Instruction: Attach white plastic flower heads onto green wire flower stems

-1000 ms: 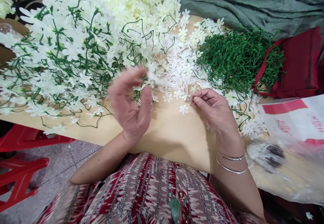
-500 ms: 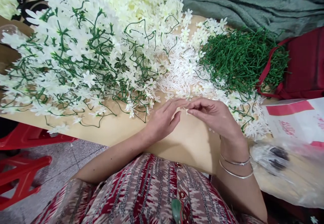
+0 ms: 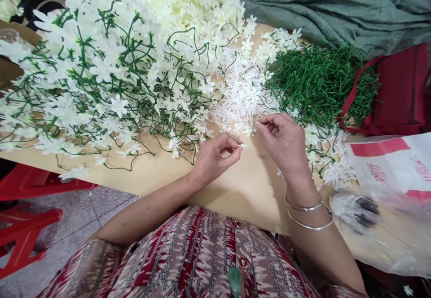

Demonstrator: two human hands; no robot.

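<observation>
My left hand (image 3: 218,156) is in a pinch over the tan tabletop (image 3: 232,190), with a small white flower piece (image 3: 244,145) at its fingertips. To its right, my right hand (image 3: 284,140) has thumb and forefinger close together beside loose white blossoms (image 3: 248,130); what they hold, if anything, is too small to make out. The hands are apart. Just beyond them lies a heap of thin white stamens (image 3: 239,95). Green stems (image 3: 319,82) are piled behind my right hand. White flowers on green stems (image 3: 117,77) cover the left of the table.
A grey-green cloth (image 3: 323,15) lies at the back right. A red bag (image 3: 400,91), a white and red plastic bag (image 3: 380,163) and a clear bag (image 3: 387,230) are on the right. Red stools (image 3: 27,230) stand at the lower left.
The hands have moved apart. My left fingers have closed to a pinch with a white flower piece showing at the tips. My right hand has moved slightly up, toward the white heap.
</observation>
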